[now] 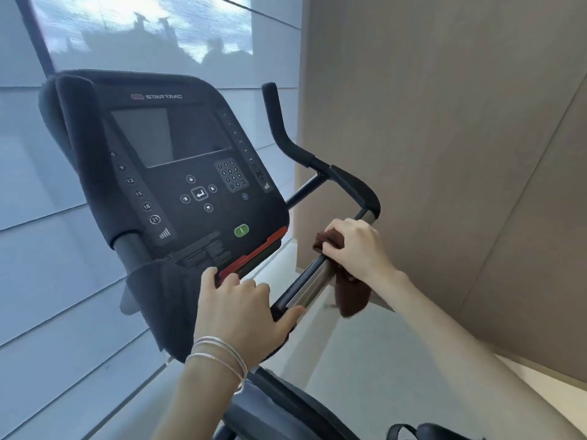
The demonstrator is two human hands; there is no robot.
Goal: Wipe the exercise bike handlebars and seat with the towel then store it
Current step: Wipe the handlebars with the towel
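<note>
In the head view, nearest us, we are resting our left hand (241, 309), thin silver bangles (219, 357) at its wrist, on the lower edge of the black plastic console (178, 160), fingers loosely spread and gripping nothing. Just beyond, our right hand (355, 246) is clamping the soft dark-brown cloth towel (352, 296) round the smooth round handlebar tube (311, 281), part brushed metal and part black; a loose end is hanging below. We judge we are wiping the handlebars; the seat is out of sight. Next, the cloth probably needs sliding toward the matte black curved grip (355, 188), kept wrapped round the bar.
</note>
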